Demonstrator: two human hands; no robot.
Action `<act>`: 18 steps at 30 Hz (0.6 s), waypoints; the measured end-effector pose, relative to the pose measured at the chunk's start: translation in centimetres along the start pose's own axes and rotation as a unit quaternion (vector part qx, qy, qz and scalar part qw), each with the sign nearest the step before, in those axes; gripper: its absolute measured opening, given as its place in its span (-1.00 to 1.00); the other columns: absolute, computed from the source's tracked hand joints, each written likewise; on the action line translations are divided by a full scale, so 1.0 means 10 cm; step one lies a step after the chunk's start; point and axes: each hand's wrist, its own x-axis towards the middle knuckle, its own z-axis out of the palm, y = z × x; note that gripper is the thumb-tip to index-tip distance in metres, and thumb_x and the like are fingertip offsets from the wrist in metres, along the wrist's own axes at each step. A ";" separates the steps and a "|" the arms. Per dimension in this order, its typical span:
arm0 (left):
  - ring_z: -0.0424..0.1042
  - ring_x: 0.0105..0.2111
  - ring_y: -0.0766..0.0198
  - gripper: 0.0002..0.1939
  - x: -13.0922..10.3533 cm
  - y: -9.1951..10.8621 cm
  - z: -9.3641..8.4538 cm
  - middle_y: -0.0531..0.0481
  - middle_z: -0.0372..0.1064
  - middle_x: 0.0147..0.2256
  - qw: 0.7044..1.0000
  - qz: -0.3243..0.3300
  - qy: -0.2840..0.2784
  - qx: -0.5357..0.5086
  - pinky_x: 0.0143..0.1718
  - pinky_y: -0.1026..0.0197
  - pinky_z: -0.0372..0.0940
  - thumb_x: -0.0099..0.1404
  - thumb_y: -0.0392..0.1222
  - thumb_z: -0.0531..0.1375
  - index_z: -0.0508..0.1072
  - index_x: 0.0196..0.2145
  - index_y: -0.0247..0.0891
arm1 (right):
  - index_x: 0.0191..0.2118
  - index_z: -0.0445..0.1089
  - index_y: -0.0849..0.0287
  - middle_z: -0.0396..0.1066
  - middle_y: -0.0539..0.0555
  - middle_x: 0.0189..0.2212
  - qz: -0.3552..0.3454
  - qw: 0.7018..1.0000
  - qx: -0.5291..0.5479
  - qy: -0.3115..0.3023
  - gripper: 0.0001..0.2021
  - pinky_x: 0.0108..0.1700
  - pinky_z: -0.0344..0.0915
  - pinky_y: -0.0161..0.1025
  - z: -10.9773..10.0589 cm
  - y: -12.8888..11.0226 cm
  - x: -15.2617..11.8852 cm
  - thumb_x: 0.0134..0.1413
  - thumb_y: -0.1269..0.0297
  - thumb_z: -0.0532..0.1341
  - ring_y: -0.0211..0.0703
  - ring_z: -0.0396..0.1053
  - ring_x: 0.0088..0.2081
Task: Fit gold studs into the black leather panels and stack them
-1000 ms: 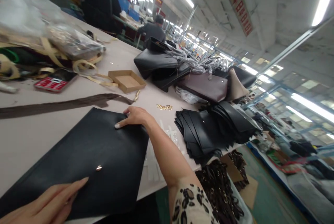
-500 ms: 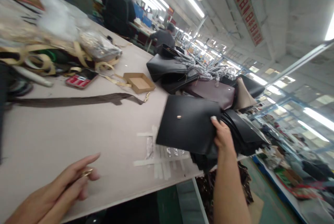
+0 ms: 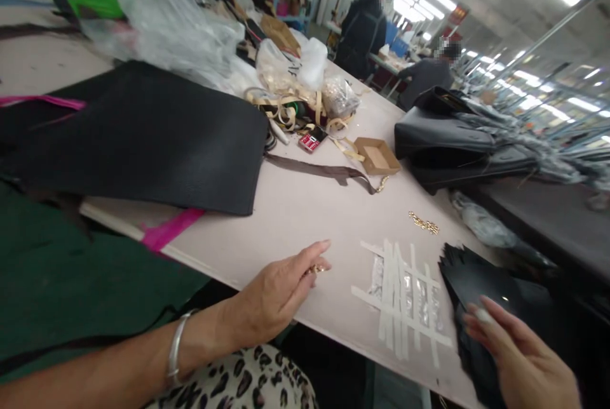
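Note:
Small gold metal pieces are gripped in the fingers of my left hand, low over the front of the pale table. On the right, my right hand is half curled and blurred above a stack of black leather pieces; whether its fingers hold anything is unclear. One piece in the stack bears a small shiny fitting. Between my hands, strips of whitish tape lie across clear plastic on the tabletop. Beyond them is a loose cluster of gold pieces.
Large black sheets cover the left end of the table. A cardboard tray, a dark strap and plastic bags lie farther back. Black bags are piled back right. Two people sit in the background.
My right hand no longer holds up the black panel and is now over the stack. The view has swung left, bringing the large black sheets in. Gold pieces now show on the table.

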 end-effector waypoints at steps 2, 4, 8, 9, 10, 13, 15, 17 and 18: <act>0.41 -0.05 0.29 -0.50 0.00 0.01 -0.02 -0.06 0.42 0.03 0.999 0.014 -0.001 0.036 0.03 0.18 0.24 0.47 -0.28 -0.09 -0.04 0.33 -0.14 | -0.07 0.54 0.14 0.60 0.15 -0.19 -0.076 0.992 -0.001 -0.099 -0.60 -0.18 0.52 -0.14 0.49 -0.18 -0.18 -0.01 0.05 0.41 0.00 0.57 -0.21; 0.43 -0.13 0.31 -0.49 -0.01 0.05 -0.05 -0.02 0.44 -0.01 0.999 -0.008 -0.013 0.032 -0.03 0.21 0.27 0.47 -0.27 -0.10 -0.04 0.33 -0.14 | -0.07 0.53 0.08 0.58 0.12 -0.15 -0.213 0.953 0.017 -0.216 -0.76 -0.05 0.48 -0.11 0.94 -0.45 -0.39 0.16 0.19 0.31 -0.05 0.54 -0.15; 0.42 -0.33 0.30 -0.50 -0.06 0.13 -0.15 0.05 0.49 -0.18 0.995 -0.091 -0.021 -0.033 -0.18 0.23 0.32 0.48 -0.14 -0.07 0.03 0.33 -0.09 | 0.11 0.39 0.05 0.50 0.08 -0.04 -0.429 0.843 0.031 -0.324 -0.63 -0.01 0.44 -0.16 1.47 -1.02 -0.70 0.24 0.49 0.16 -0.14 0.45 -0.05; 0.41 -0.37 0.28 -0.49 -0.09 0.12 -0.18 0.07 0.50 -0.25 0.991 -0.120 -0.018 -0.063 -0.23 0.24 0.33 0.47 -0.08 -0.05 0.06 0.34 -0.08 | 0.13 0.37 0.07 0.49 0.08 -0.01 -0.469 0.815 0.022 -0.339 -0.61 0.02 0.42 -0.17 1.53 -1.12 -0.73 0.24 0.54 0.14 -0.16 0.43 -0.02; 0.41 -0.38 0.26 -0.47 -0.12 0.09 -0.22 0.08 0.49 -0.31 0.983 -0.154 -0.011 -0.096 -0.28 0.25 0.35 0.45 -0.03 -0.02 0.09 0.33 -0.07 | 0.13 0.36 0.09 0.48 0.07 0.02 -0.506 0.787 0.009 -0.354 -0.60 0.07 0.40 -0.19 1.57 -1.19 -0.74 0.24 0.56 0.12 -0.17 0.41 0.02; 0.42 -0.40 0.28 -0.44 -0.20 -0.12 -0.30 0.10 0.50 -0.08 0.959 -0.232 0.029 -0.160 -0.42 0.32 0.36 0.35 0.07 0.08 0.22 0.28 0.05 | 0.12 0.36 0.18 0.45 0.04 0.09 -0.587 0.706 -0.048 -0.392 -0.65 0.22 0.29 -0.26 1.68 -1.28 -0.70 0.27 0.54 0.10 -0.24 0.35 0.11; 0.46 -0.34 0.24 -0.44 -0.22 -0.31 -0.35 0.11 0.49 -0.01 0.948 -0.253 0.054 -0.186 -0.40 0.33 0.39 0.26 0.06 0.15 0.31 0.22 0.04 | 0.12 0.34 0.22 0.42 0.01 0.13 -0.611 0.669 -0.083 -0.415 -0.69 0.30 0.17 -0.34 1.77 -1.28 -0.65 0.33 0.49 0.07 -0.32 0.29 0.18; 0.42 -0.50 0.28 -0.38 -0.24 -0.44 -0.39 0.10 0.55 -0.22 0.936 -0.276 0.039 -0.213 -0.59 0.37 0.29 0.20 0.07 0.18 0.32 0.22 0.00 | 0.13 0.33 0.22 0.42 -0.03 0.13 -0.616 0.654 -0.092 -0.429 -0.70 0.32 0.10 -0.39 1.85 -1.29 -0.63 0.38 0.45 0.02 -0.41 0.26 0.20; 0.34 -0.61 0.33 -0.36 -0.24 -0.46 -0.41 0.12 0.53 -0.36 0.930 -0.286 0.027 -0.228 -0.69 0.39 0.18 0.19 0.08 0.18 0.30 0.23 -0.01 | 0.12 0.33 0.21 0.42 -0.04 0.12 -0.617 0.652 -0.086 -0.432 -0.70 0.32 0.10 -0.40 1.90 -1.32 -0.64 0.40 0.44 0.00 -0.42 0.26 0.20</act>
